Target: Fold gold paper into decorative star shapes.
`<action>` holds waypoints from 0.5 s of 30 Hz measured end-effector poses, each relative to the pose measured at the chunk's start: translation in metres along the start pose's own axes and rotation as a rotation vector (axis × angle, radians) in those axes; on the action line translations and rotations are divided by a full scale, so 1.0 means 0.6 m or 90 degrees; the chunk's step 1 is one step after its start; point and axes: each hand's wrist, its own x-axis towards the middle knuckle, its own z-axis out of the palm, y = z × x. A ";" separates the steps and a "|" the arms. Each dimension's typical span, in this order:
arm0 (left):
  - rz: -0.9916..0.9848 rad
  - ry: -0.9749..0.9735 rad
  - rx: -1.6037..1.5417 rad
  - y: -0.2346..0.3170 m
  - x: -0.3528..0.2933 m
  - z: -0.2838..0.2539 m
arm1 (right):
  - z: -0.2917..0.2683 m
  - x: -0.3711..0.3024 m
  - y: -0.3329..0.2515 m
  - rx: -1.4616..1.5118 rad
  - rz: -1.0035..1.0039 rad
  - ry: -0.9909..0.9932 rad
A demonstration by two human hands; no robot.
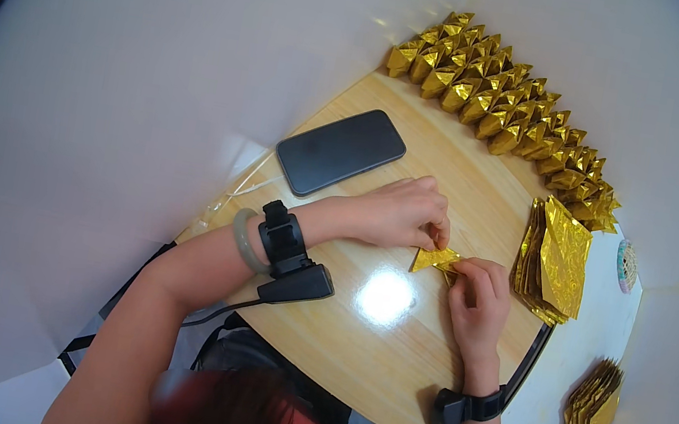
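A small piece of folded gold foil paper (433, 259) with a pointed corner is held just over the wooden table (331, 264). My left hand (411, 213) pinches its upper edge, fingers curled and closed. From the right, my right hand (479, 303) grips the other end between thumb and fingertips. The fingers cover part of the folds. Closest to my right hand lies a stack of flat gold foil sheets (561, 258). Beyond both hands, several finished-looking gold folded paper ingots (503, 96) stand packed in rows.
A black phone (341, 151) with a white cable lies left of my hands. At the right are a smaller gold paper bundle (591, 409) and a round patterned object (626, 265). White walls (156, 73) enclose the table. Black straps with cabled boxes (296, 284) sit on both wrists.
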 end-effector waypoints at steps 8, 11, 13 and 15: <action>0.023 0.015 -0.009 -0.010 -0.002 0.001 | 0.001 0.007 -0.008 -0.047 -0.065 -0.007; -0.019 0.007 -0.031 -0.006 0.000 0.001 | 0.001 -0.005 -0.004 0.035 0.021 -0.024; 0.018 0.060 -0.023 -0.014 -0.001 0.010 | 0.001 -0.004 -0.001 0.102 0.104 -0.036; 0.027 0.069 0.005 -0.016 -0.003 0.014 | 0.001 0.003 -0.008 -0.016 0.106 0.016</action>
